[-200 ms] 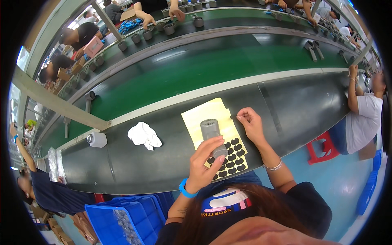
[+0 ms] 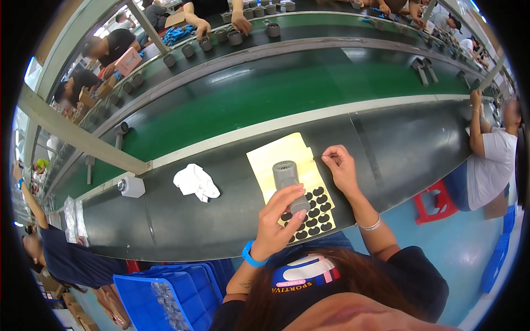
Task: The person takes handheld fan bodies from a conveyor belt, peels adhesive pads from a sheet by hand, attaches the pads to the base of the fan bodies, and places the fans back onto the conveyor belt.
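Grey cylindrical part (image 2: 287, 181) with a slotted round end, held upright over the yellow backing sheet (image 2: 276, 157), lower end gripped in the left hand (image 2: 279, 220), fingers wrapped tight around it. Blue wristband (image 2: 251, 256) on that wrist. Right hand (image 2: 339, 168) just beside the sheet's right edge, thumb and forefinger pinched narrowly together at the tips; whether anything sits between them, too small to tell. Silver bracelet (image 2: 371, 225) on the right wrist. Rows of black oval stickers (image 2: 314, 212) on the near part of the sheet, partly hidden behind the left hand. Sheet lying flat on the dark worktable (image 2: 221, 220). Crumpled white cloth (image 2: 196, 183) to the left of the sheet, well apart from it. Small white-and-grey device (image 2: 131, 186) further left, near the table's far edge. Green conveyor belt (image 2: 276, 94) beyond the table. Grey round parts (image 2: 234, 37) along the far line, other workers' hands (image 2: 241, 23) on them. Blue crate (image 2: 160, 300) at lower left. Red stool (image 2: 433, 201) on the floor at right, beside another seated person (image 2: 491, 160).
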A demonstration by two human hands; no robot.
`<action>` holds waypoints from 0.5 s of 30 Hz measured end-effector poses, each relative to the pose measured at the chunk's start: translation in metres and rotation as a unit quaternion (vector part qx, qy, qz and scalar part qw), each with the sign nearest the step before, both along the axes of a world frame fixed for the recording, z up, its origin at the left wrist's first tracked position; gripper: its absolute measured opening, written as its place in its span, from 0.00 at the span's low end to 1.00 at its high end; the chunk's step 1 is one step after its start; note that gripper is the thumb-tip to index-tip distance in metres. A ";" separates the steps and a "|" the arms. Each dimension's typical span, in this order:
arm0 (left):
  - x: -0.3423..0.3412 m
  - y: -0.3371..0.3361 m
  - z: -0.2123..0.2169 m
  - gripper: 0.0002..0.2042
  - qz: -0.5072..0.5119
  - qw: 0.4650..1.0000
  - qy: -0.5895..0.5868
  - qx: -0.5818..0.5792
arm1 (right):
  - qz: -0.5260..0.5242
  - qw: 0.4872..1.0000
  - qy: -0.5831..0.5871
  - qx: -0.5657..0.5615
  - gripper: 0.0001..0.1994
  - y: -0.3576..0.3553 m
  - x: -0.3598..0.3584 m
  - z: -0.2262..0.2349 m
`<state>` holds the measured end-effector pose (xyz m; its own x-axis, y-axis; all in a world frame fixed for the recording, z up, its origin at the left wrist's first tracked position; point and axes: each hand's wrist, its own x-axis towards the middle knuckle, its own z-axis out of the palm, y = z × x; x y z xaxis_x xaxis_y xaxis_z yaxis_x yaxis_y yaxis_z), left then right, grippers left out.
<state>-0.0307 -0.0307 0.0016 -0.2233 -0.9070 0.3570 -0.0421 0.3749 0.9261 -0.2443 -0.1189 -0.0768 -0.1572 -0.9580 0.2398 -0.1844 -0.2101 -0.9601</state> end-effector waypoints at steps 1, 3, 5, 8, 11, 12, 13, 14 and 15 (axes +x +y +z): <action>0.000 0.000 0.000 0.17 -0.004 1.000 -0.001 0.001 | 0.001 1.000 0.000 -0.001 0.03 0.000 0.000 0.000; 0.001 0.001 0.001 0.17 -0.007 1.000 -0.002 0.002 | 0.005 1.000 0.004 0.009 0.03 -0.001 -0.001 -0.001; 0.002 0.001 0.003 0.17 -0.043 0.999 -0.015 0.017 | 0.007 1.000 -0.011 0.013 0.03 -0.001 -0.001 -0.004; 0.002 0.002 0.002 0.17 -0.043 0.999 -0.019 0.017 | 0.010 0.999 -0.028 0.018 0.03 -0.002 -0.001 -0.005; 0.002 0.001 0.001 0.17 -0.041 0.999 -0.023 0.009 | 0.011 0.999 -0.032 0.017 0.03 -0.003 -0.001 -0.008; 0.002 0.001 0.000 0.17 -0.041 0.999 -0.022 0.009 | 0.011 0.999 -0.035 0.016 0.03 -0.003 -0.001 -0.009; 0.002 0.001 0.000 0.17 -0.041 0.999 -0.027 0.005 | 0.011 0.999 -0.035 0.016 0.03 -0.003 -0.001 -0.009; 0.002 0.000 0.000 0.17 -0.041 0.999 -0.032 0.001 | 0.011 0.999 -0.034 0.016 0.03 -0.003 -0.002 -0.009; 0.002 0.000 0.000 0.17 -0.041 0.999 -0.032 0.002 | 0.011 0.999 -0.033 0.017 0.03 -0.003 -0.001 -0.008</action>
